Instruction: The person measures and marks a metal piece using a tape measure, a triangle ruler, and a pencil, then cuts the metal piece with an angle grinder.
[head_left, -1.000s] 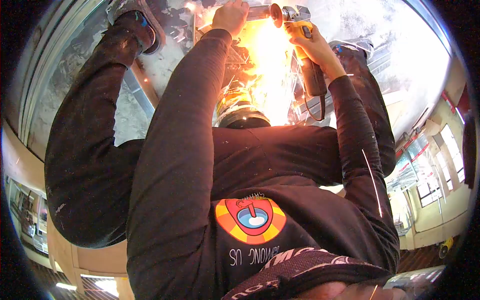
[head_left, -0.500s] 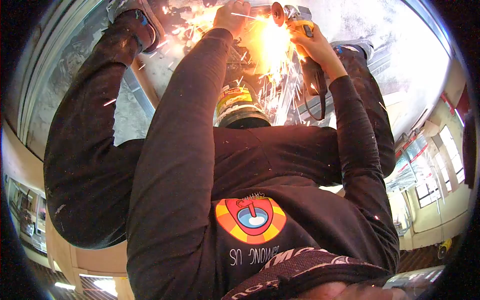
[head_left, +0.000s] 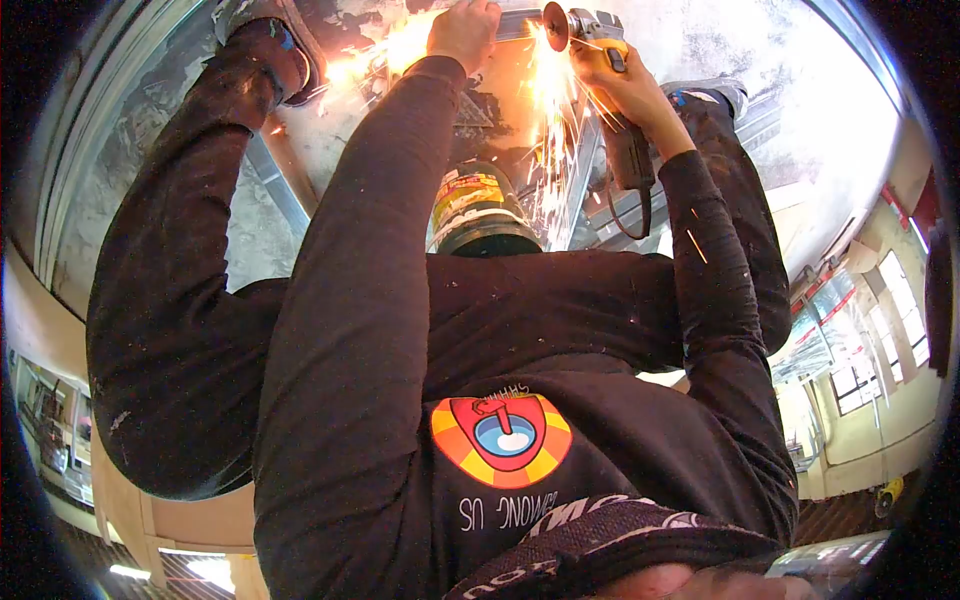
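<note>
My right hand (head_left: 622,88) is wrapped around a yellow and black angle grinder (head_left: 620,140), its body and cord hanging below the wrist. The grinder's disc (head_left: 556,26) stands at the right end of a grey metal bar (head_left: 518,22) near the top edge. Bright sparks (head_left: 552,120) stream downward from the disc, and others glow to the left behind my left wrist. At the left part of the bar, my left hand (head_left: 464,34) is closed on it, fingers curled. Part of that grip is cut off by the frame edge.
A dark bucket (head_left: 486,232) with a yellow label stands between my legs, below the sparks. My left shoe (head_left: 300,50) and right shoe (head_left: 722,96) rest on the stained grey floor (head_left: 790,130). Metal profiles (head_left: 275,185) lie near my left leg. Windows (head_left: 858,388) show at right.
The glare beside the disc has shrunk, and the sparks have narrowed into a downward stream. A brighter patch of sparks now shows left of my left wrist. Both hands stay nearly in place.
</note>
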